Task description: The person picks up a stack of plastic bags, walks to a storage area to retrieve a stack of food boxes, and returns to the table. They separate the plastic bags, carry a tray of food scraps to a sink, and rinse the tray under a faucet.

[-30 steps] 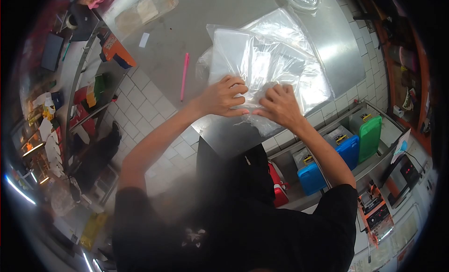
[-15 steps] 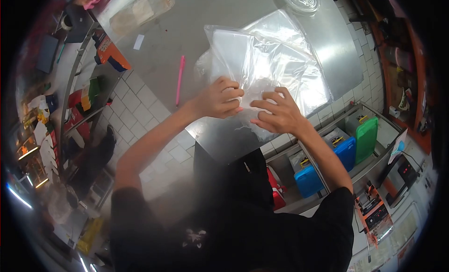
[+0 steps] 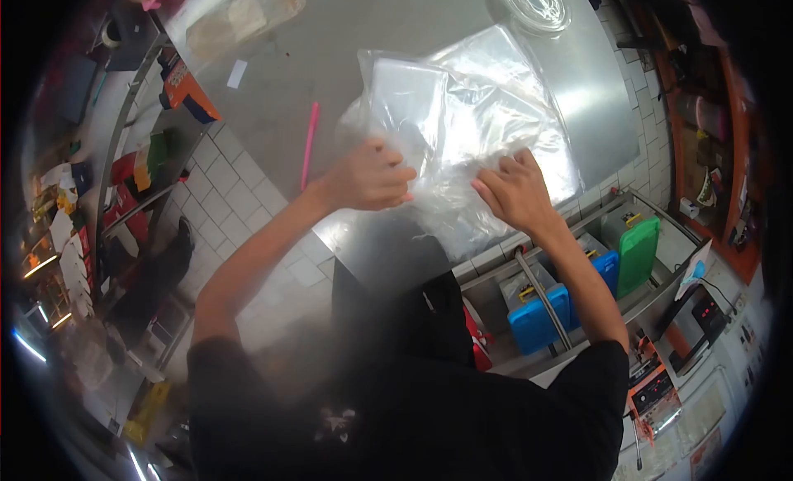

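My two bare hands are both at the near side of a loose stack of clear plastic bags (image 3: 496, 84), which lies on a metal table (image 3: 339, 26) in front of me. My right hand (image 3: 520, 188) is closed, fingers bent and thumb drawn in, with a gathered part of the crumpled film (image 3: 462, 221) caught in its grip. My left hand (image 3: 370, 175) is curled narrow against the left edge of the plastic, knuckles up; it is a little blurred, and I cannot tell whether its fingertips pinch the film or only press on it. Between my hands the film is wrinkled, and a loose part of it spreads toward me near the table's front corner. Beyond my hands the stack lies flatter and fanned out, catching bright glare.

To the left of the bags a pink pen (image 3: 310, 146) lies lengthwise, its near end just beside my left wrist. Farther off are a small white slip (image 3: 237, 73) and, above it, a pale clear-wrapped packet (image 3: 245, 20). A coiled clear plastic bundle (image 3: 537, 8) sits past the far right side of the stack.

Below my right forearm, off the table, a metal rack (image 3: 541, 295) holds bins with blue lids (image 3: 539, 317) and a green lid (image 3: 638, 256). White floor tiles (image 3: 216, 212) show to my left, and my black shirt (image 3: 413, 415) fills the bottom of my view.
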A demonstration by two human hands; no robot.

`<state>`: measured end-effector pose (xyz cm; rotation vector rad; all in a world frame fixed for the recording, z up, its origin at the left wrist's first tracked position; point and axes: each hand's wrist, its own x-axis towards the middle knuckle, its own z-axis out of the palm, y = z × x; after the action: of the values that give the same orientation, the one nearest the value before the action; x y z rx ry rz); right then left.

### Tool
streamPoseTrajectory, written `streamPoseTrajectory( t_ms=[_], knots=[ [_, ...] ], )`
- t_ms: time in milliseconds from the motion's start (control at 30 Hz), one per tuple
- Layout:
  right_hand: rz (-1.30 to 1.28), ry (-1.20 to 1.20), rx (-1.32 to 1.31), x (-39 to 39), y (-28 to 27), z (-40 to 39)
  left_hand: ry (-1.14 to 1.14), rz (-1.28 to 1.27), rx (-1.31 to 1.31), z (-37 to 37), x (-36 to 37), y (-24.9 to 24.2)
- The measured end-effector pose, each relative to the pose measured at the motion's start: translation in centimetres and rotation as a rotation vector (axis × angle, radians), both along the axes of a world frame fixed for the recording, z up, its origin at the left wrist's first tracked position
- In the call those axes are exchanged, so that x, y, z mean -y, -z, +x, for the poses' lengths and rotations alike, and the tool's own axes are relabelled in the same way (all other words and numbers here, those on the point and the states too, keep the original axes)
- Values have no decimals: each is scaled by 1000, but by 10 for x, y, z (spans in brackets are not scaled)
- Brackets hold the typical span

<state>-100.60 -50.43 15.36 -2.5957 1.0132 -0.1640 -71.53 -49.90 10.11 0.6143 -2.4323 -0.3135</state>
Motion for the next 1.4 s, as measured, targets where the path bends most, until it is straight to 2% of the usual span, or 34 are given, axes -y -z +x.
streamPoseTrajectory(
  t_ms=[100,167,233,267,333,400,500,567,600,667,700,767,833,900,933,967,1000,1033,1100,1133,1200,1233,1300,1367,1400],
  knots=[
    [-11,44,-117,-1,4,28,-57,51,19,-7,-22,-10],
    [21,26,-104,-6,-9,46,-89,55,40,-14,-35,-15],
    [-30,113,-226,-10,-10,58,-325,106,17,-23,-43,-18],
    [16,134,-267,-12,-11,61,-330,88,23,-28,-48,-20],
    [18,176,-255,-18,-13,63,-495,304,-62,-40,-60,-25],
    [13,215,-246,-25,-3,62,-535,344,-87,-49,-70,-26],
    [-132,277,-124,-27,9,51,-607,428,-145,-57,-76,-28],
    [-33,344,98,-23,-4,48,-651,453,-176,-60,-73,-31],
    [-43,331,104,-23,-11,45,-690,491,-181,-64,-74,-32],
    [190,423,163,-20,-26,40,-740,518,-198,-72,-72,-37],
    [186,412,160,-22,-34,39,-762,543,-163,-77,-72,-39],
    [314,388,441,-19,-56,45,-789,551,-135,-77,-67,-32],
    [486,135,762,-35,-116,60,-800,450,-31,-75,-63,-19],
    [786,-108,855,-58,-198,85,-765,478,-38,-70,-67,-22],
    [784,-121,848,-66,-203,88,-717,490,-41,-64,-65,-23],
    [1011,-2,888,-68,-207,94,-734,472,-49,-55,-59,-22],
    [1243,117,912,-73,-211,101,-612,812,-296,-43,-59,-23],
    [1244,79,903,-83,-226,115,-465,1131,-546,-27,-61,-24],
    [1289,-261,1202,-116,-273,143,-539,1052,-622,-5,-91,-77],
    [1300,-299,1183,-126,-284,163,-576,967,-682,7,-106,-114],
    [522,-411,1098,-135,-300,209,-560,950,-879,36,-163,-177],
    [518,-463,1099,-137,-297,232,-523,972,-984,53,-184,-173],
    [282,-119,863,-146,-275,282,-538,932,-1100,86,-249,-142],
    [631,-113,739,-166,-251,328,-762,930,-891,103,-336,-89],
    [617,-152,708,-183,-237,350,-879,937,-791,118,-371,-78]
  ],
)
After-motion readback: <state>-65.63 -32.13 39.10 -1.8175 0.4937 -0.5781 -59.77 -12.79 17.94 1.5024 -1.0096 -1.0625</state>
